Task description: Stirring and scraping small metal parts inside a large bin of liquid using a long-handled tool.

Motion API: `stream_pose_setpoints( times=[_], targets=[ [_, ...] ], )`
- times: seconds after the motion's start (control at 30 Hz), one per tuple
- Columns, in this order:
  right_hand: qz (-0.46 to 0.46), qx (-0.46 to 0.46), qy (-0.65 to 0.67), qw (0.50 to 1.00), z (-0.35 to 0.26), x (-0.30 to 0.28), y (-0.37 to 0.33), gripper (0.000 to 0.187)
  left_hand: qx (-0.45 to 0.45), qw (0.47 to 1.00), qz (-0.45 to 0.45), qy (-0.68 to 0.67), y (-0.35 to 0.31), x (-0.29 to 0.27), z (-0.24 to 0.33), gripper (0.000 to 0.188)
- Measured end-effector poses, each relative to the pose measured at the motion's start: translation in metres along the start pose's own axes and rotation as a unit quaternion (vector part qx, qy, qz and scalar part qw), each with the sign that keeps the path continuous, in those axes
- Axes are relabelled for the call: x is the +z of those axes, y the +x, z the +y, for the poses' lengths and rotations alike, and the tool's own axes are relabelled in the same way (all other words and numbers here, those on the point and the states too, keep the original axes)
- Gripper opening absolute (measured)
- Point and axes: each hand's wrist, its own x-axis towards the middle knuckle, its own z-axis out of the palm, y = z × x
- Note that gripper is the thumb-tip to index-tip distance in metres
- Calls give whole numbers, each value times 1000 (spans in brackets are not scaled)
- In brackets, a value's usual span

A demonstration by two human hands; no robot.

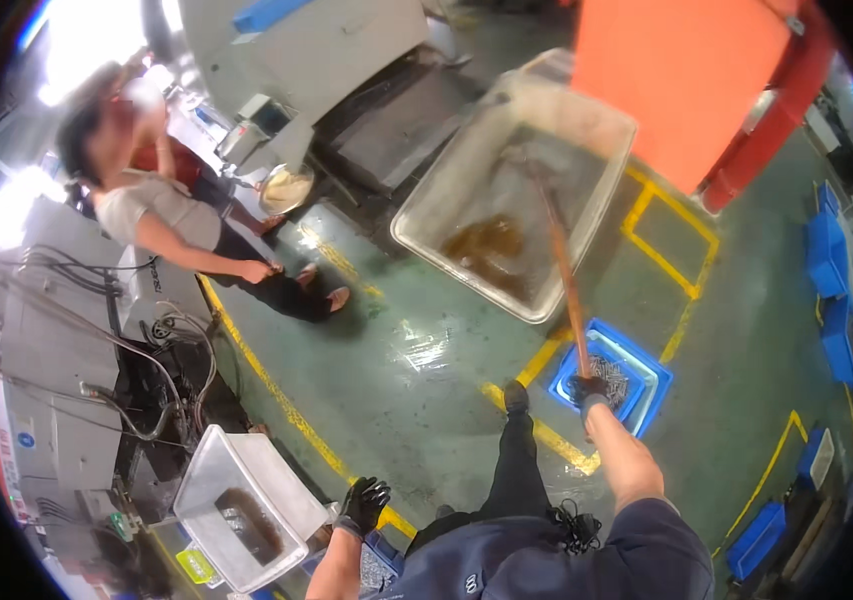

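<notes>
The person's right hand [587,388], in a dark glove, is closed around the near end of a long wooden handle [566,290]. The handle runs away from the person into a large translucent tub [606,195] standing on the green floor [416,380], inside the yellow floor markings. Its far end sits among grey matter and brownish liquid in the tub; what kind of head it carries cannot be told.

The handle looks stiff and fairly light by itself, but held at its very end with the load far out it probably pulls hard on the wrist. Oily liquid could make the wood slick, so a second grip further along the shaft would likely steady it.

The left hand [363,503], also gloved, hangs with fingers spread and holds nothing, near a smaller clear bin [208,478]. Under the right hand sits a blue crate [649,385] of small metal parts.
</notes>
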Motion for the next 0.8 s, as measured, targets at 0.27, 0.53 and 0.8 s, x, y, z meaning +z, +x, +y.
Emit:
stream_pose_setpoints(
  times=[0.27,0.53,0.8],
  targets=[
    [-152,-117,-33,981,-5,195,157,35,-32,985,46,-164,29,117,38,37],
    [-28,-106,-388,915,13,188,191,72,-121,925,184,-309,12,114,-33,35],
    [-81,-73,-10,994,17,179,322,63,-143,918,180,-322,24,127,-66,41]
  ],
)
